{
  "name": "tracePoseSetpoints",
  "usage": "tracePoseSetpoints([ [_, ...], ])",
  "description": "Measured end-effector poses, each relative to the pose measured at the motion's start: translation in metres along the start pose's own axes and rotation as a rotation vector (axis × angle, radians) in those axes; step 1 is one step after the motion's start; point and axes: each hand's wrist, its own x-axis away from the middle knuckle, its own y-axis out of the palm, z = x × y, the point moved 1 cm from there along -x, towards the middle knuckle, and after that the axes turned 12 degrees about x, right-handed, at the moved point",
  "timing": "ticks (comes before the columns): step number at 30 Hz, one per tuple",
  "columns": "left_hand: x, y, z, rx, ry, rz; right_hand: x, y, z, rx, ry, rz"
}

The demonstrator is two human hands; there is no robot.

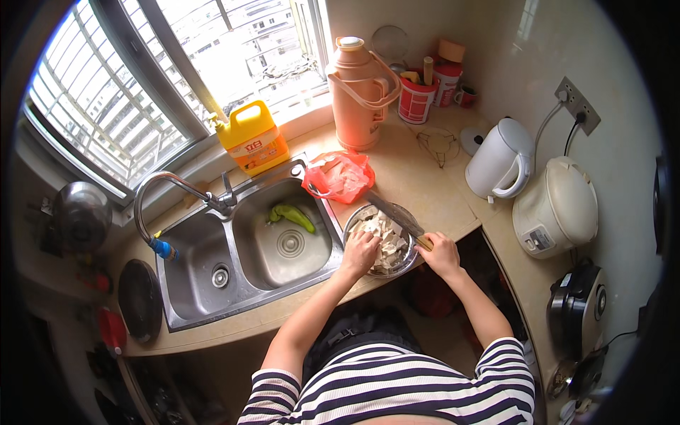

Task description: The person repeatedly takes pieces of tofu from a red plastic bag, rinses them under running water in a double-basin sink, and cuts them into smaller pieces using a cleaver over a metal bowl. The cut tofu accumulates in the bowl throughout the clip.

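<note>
A round metal bowl (390, 273) stands on the counter just right of the sink, filled with pale, flat cut pieces of food (392, 245) whose kind I cannot tell. My right hand (441, 256) grips the wooden handle of a broad-bladed kitchen knife (396, 215), its dark blade slanting over the bowl towards the upper left. My left hand (363, 252) rests with bent fingers on the pieces at the bowl's left side; whether it pinches one is hidden. Behind the bowl lies a crumpled red plastic bag (340, 175). Green peppers (292, 216) lie in the sink's right basin.
The double steel sink (234, 255) has a curved faucet (175, 175). Behind it stands a yellow detergent jug (254, 139); a pink thermos (357, 101) is by the window. To the right are a white kettle (499, 159), a rice cooker (555, 207) and a black cooker (576, 313).
</note>
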Motion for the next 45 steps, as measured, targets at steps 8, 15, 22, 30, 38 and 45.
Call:
tracePoseSetpoints([
  [8, 0.016, -0.01, 0.001, 0.133, -0.045, 0.055, -0.008, 0.033, 0.014, 0.263, -0.278, 0.058],
  [15, 0.014, -0.022, -0.007, 0.161, -0.023, -0.005, -0.012, 0.044, 0.02, 0.225, -0.34, 0.036],
  [22, -0.002, -0.049, -0.034, 0.326, -0.211, 0.127, -0.049, 0.035, 0.008, 0.017, -0.148, 0.034],
  [30, -0.065, -0.064, -0.1, 0.458, -0.332, 0.351, -0.169, 0.095, -0.053, -0.038, 0.013, 0.303],
  [38, -0.096, -0.027, -0.145, 0.522, -0.457, 0.348, -0.24, 0.137, -0.057, 0.01, 0.32, -0.166],
  [45, -0.11, -0.013, -0.16, 0.343, -0.31, 0.349, -0.245, 0.138, -0.043, -0.238, 0.368, -0.082],
])
